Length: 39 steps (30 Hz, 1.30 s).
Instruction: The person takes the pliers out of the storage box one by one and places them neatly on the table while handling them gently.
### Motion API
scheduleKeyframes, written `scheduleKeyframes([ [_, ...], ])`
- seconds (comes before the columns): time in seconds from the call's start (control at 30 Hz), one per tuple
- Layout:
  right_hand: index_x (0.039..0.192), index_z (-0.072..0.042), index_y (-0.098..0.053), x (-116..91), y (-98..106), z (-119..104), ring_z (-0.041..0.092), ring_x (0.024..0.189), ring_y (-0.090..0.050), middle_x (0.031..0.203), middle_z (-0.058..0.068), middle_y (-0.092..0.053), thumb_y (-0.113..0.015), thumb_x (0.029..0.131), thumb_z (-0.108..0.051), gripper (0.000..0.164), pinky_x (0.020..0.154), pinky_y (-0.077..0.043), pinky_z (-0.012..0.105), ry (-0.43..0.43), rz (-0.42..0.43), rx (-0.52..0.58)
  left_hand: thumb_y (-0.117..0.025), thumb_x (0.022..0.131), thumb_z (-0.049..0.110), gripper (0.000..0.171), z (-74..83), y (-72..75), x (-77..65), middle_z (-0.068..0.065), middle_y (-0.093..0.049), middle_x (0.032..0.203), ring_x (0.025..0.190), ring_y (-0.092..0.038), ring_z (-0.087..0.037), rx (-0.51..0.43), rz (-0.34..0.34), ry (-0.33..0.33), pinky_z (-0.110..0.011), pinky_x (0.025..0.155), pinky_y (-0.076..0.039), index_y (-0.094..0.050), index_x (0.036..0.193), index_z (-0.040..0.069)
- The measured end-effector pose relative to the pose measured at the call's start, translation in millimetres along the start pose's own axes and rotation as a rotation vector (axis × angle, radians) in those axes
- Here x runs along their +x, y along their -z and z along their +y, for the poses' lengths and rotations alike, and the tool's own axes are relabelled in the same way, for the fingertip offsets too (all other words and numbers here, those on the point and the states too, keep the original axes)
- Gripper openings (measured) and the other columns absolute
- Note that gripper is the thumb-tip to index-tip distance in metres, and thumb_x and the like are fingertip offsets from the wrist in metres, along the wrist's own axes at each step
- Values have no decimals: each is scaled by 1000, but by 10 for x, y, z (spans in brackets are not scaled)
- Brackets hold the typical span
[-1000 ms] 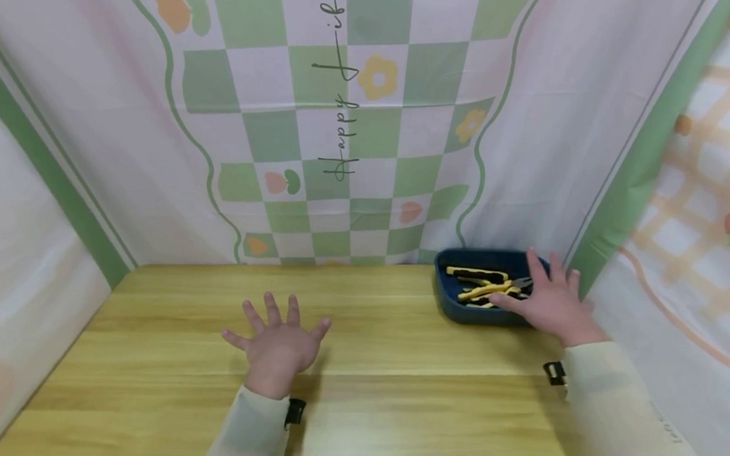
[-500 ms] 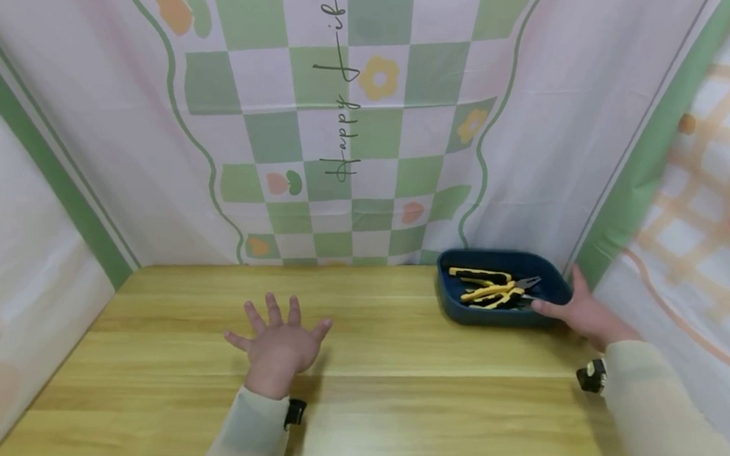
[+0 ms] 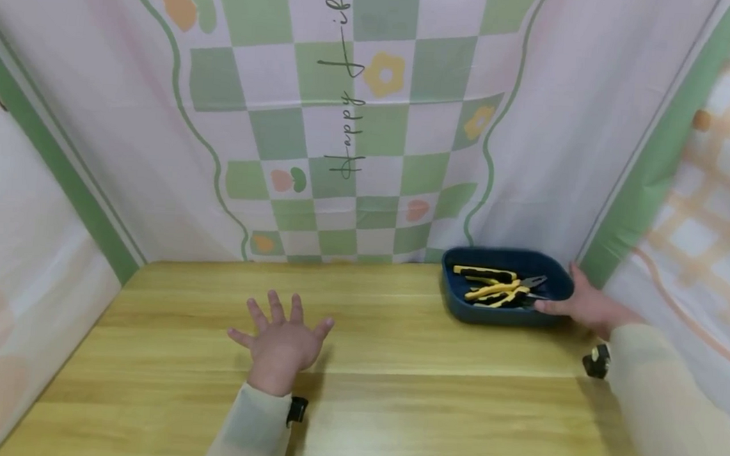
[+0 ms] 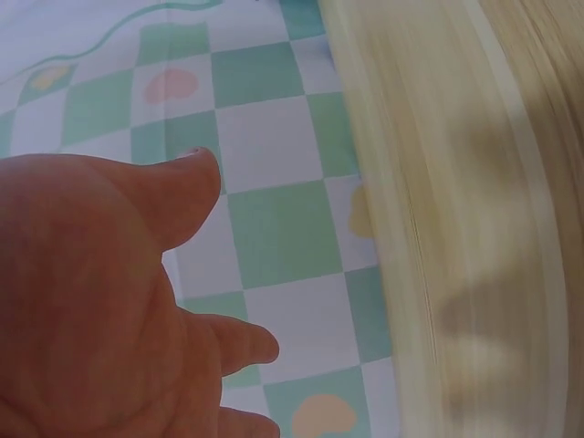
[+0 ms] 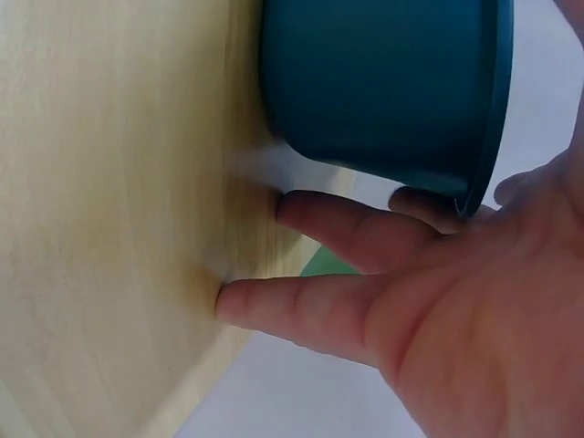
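Observation:
At the back right of the table sits a dark blue bin (image 3: 502,316). Inside it are several yellow-and-black handled tools; the topmost is a pair of pliers (image 3: 496,290) with grey jaws. My right hand (image 3: 593,308) is at the bin's right end, thumb over the near rim and a finger behind the end. In the right wrist view, the palm lies right by the bin's rim, and two straight fingers (image 5: 301,310) reach down beside its wall to the tabletop. My left hand (image 3: 285,345) is held palm down with spread fingers over the table's left part, holding nothing.
The wooden table (image 3: 380,396) meets a green-and-white checked cloth (image 3: 376,145) along its back edge. Other printed cloths hang at left (image 3: 19,235) and right (image 3: 713,277), the right one close beside the right hand. Each wrist wears a small black device.
My right hand has moved from above the tools to the bin's right end, uncovering the pliers. The left hand keeps its place and spread. The head view has shifted slightly.

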State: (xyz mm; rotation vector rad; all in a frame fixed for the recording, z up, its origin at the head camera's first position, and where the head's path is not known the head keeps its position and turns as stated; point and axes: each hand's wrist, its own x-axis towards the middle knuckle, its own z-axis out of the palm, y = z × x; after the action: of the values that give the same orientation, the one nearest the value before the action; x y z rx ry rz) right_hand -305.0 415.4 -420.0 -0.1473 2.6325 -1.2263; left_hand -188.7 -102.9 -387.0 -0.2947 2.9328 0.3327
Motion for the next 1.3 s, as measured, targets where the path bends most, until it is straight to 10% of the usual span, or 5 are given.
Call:
scheduleKeyframes([
  [0.43, 140, -3, 27, -31, 18, -55, 60, 123, 13, 139, 33, 29, -72, 82, -34, 119, 90, -11, 72, -42, -73, -36, -23, 82, 77, 89, 22, -42, -14, -19, 10, 152, 128, 21, -50, -2, 1, -1, -76, 76, 17, -13, 150, 20],
  [0.67, 139, -4, 30, -41, 18, -67, 66, 119, 6, 137, 40, 24, -73, 81, -32, 121, 67, -36, 73, -116, -118, 15, -27, 85, 74, 87, 28, -44, -24, -20, 7, 152, 128, 21, -51, -1, 2, -3, -77, 77, 15, -17, 150, 18],
  [1.0, 138, 1, 29, -21, 110, -75, 60, 121, 17, 137, 38, 28, -74, 81, -29, 121, 91, -5, 72, -60, -175, -40, -15, 81, 78, 92, 50, -35, -38, -20, 6, 152, 128, 19, -51, -16, 8, -13, -77, 78, 14, -19, 150, 17],
  [1.3, 137, 1, 29, -40, 128, -147, 59, 121, 20, 135, 38, 30, -73, 82, -30, 120, 92, 0, 71, -82, -206, -59, -15, 80, 79, 92, 59, -51, -21, -18, 8, 152, 128, 23, -49, -24, -10, -4, -76, 76, 17, -17, 150, 19],
])
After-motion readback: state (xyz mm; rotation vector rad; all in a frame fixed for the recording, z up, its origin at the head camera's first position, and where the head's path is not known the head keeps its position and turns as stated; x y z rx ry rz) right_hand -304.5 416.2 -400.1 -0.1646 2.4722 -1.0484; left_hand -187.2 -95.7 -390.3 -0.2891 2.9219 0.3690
